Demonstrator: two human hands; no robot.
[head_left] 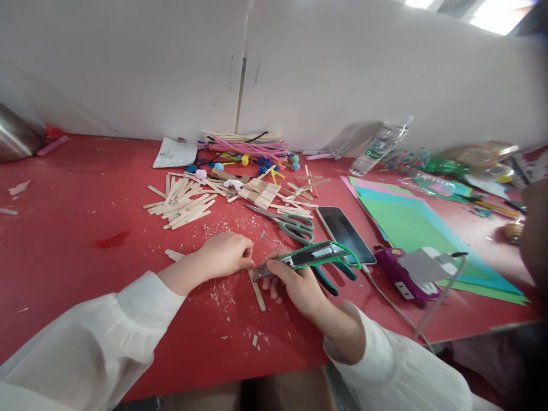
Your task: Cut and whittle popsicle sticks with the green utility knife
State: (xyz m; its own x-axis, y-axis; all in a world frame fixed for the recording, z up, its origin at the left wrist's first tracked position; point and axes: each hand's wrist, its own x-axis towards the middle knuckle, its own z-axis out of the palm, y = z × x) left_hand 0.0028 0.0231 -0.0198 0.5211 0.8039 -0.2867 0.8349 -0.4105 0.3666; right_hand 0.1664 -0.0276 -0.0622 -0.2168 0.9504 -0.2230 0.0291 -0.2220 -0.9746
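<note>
One flat wooden stick [258, 294], rounded tip

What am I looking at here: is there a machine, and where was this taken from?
There is no robot here, just a person working with two bare hands. The single picture comes from a camera worn on their head, looking forward and down. The fingers of the right hand hold a green-edged craft knife, its blade at a flat wooden stick. The left hand is at that stick's far end. On the red table lie wood shavings, a pile of sticks, scissors, a phone and coloured paper.
</note>
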